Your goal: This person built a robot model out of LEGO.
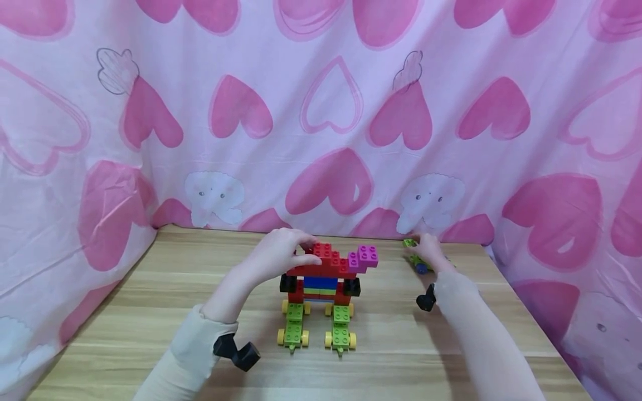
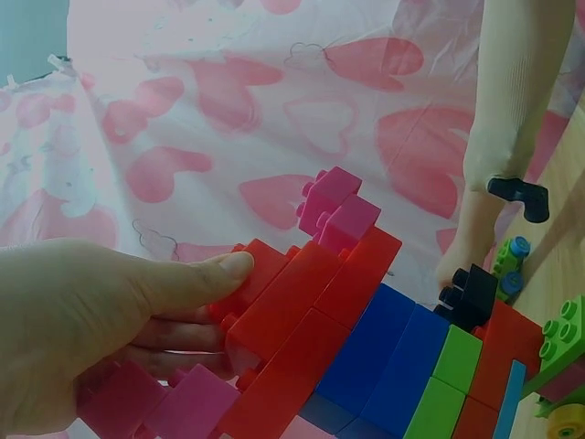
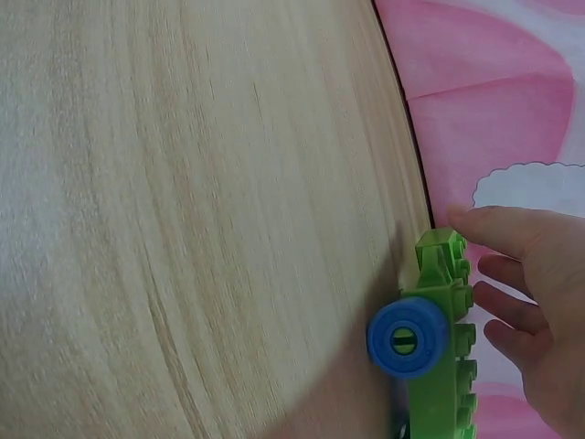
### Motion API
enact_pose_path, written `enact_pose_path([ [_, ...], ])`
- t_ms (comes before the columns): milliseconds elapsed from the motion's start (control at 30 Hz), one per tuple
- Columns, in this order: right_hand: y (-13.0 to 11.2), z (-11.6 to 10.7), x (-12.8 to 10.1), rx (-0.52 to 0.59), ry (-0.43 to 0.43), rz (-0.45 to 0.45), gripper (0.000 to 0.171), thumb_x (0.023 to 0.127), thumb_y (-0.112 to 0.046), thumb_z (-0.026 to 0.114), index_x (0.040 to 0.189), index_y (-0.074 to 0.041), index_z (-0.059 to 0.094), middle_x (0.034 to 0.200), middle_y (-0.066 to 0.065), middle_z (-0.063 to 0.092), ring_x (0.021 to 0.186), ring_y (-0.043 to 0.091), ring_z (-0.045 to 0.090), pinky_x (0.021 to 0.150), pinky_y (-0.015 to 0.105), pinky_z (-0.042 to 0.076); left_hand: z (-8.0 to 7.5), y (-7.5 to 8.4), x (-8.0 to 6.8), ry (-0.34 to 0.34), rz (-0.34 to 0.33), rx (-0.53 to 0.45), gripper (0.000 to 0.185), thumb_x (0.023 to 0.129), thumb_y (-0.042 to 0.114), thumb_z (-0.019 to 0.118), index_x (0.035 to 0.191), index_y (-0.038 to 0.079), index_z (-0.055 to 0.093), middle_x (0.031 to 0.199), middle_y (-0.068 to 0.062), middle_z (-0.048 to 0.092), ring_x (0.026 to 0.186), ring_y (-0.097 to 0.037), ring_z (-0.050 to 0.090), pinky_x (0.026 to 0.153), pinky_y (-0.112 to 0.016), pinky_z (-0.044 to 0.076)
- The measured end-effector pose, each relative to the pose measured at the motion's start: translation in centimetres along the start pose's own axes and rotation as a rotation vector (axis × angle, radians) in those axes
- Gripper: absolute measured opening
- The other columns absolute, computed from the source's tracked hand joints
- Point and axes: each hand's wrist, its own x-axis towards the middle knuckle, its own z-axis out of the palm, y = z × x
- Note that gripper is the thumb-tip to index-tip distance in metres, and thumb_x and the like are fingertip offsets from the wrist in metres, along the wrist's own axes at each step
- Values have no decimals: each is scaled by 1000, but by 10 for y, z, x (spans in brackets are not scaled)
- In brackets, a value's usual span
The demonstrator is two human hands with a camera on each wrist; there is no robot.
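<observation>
A figure built of toy building blocks (image 1: 321, 281) stands mid-table, with red, blue, lime, pink and black bricks on two green wheeled bases (image 1: 293, 332) with yellow wheels. My left hand (image 1: 281, 253) holds the top red brick (image 2: 265, 270), thumb on the near face and the other fingers behind. At the far right of the table, my right hand (image 1: 430, 250) reaches over a green toy-block car base (image 3: 434, 375) with blue wheels. In the right wrist view, that hand's fingers are loosely bent beside the studs, one fingertip at the base's end; whether it touches is unclear.
The wood-grain table (image 1: 165, 328) ends at a pink heart-print curtain (image 1: 331, 111) behind and on both sides. Black camera mounts (image 1: 236, 352) are strapped to both wrists. The figure's pink stepped arm (image 1: 368, 256) juts out to the right.
</observation>
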Motion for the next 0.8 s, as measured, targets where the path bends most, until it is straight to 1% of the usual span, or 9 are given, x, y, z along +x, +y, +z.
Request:
enact_pose_path([
  [300, -1, 5, 6, -62, 29, -19, 48, 87, -7, 70, 129, 10, 56, 130, 31, 56, 120, 46, 53, 102, 54, 45, 0, 0, 0, 3, 3, 16, 42, 87, 39, 73, 118, 12, 71, 106, -2, 74, 97, -17, 68, 88, -35, 57],
  [467, -4, 7, 7, -66, 40, -50, 44, 86, -2, 70, 127, 9, 58, 126, 30, 59, 112, 44, 58, 96, 52, 50, 0, 0, -1, 9, 2, 24, 42, 86, 39, 73, 118, 12, 71, 106, -3, 74, 97, -18, 68, 88, -35, 57],
  [600, -3, 9, 8, -68, 46, -64, 42, 85, -2, 70, 125, 8, 61, 124, 29, 61, 107, 41, 60, 90, 50, 52, 1, 0, 0, 7, 1, 19, 42, 87, 39, 73, 119, 12, 71, 107, -3, 74, 98, -18, 68, 88, -35, 57],
  [667, -3, 10, 8, -73, 49, -64, 42, 85, -2, 71, 124, 8, 61, 123, 28, 61, 107, 42, 59, 92, 51, 51, 1, -1, 0, 6, 1, 15, 42, 87, 39, 73, 119, 12, 71, 107, -3, 74, 98, -18, 68, 88, -35, 57],
  [800, -5, 11, 9, -93, 56, -69, 43, 83, -3, 72, 124, 8, 61, 124, 29, 61, 112, 43, 56, 98, 54, 47, 2, -1, 0, 7, 2, 14, 42, 86, 38, 73, 118, 12, 71, 107, -3, 74, 98, -18, 68, 88, -35, 57],
])
